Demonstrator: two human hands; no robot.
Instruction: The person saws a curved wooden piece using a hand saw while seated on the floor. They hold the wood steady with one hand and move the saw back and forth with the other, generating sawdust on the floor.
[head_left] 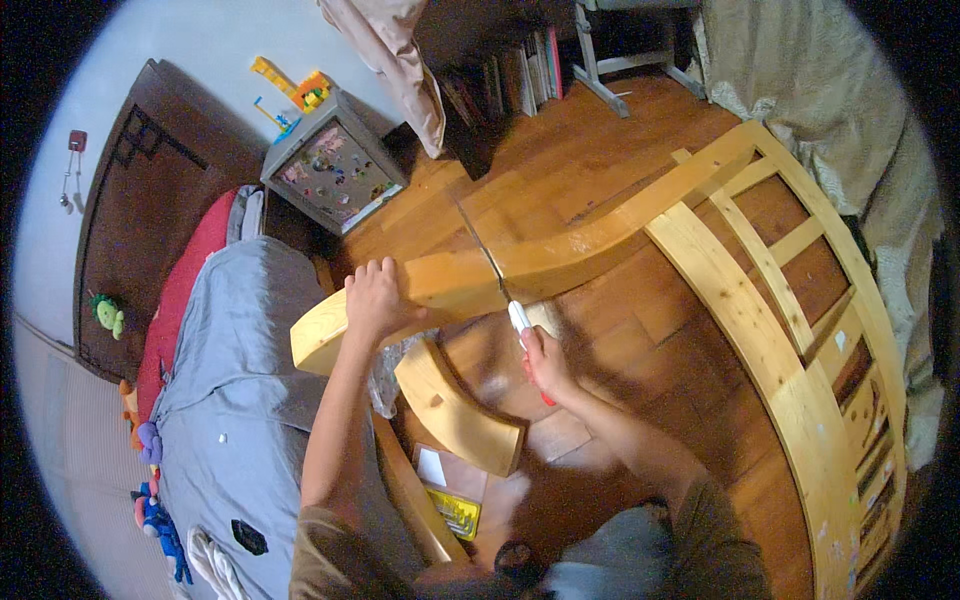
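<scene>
A hand saw (pixel 516 318) with a white and red handle is in my right hand (pixel 548 365), whose fingers are wrapped round the grip. Its thin blade lies across a thick, curved wooden beam (pixel 590 250), pointing away from me; how deep it sits in the wood I cannot tell. Near the beam's left end, my left hand (pixel 375 300) is closed over the top and side, gripping it. Below the beam, a short curved wood piece (pixel 455 410) is beside the bed.
A slatted wooden frame (pixel 790 400) spans the right, meeting the beam's far end. At left is a bed (pixel 250 370) with grey-blue bedding. A grey cabinet (pixel 340 165) stands beyond it. Near my feet is a yellow case (pixel 455 515). A curtain (pixel 820 110) hangs far right.
</scene>
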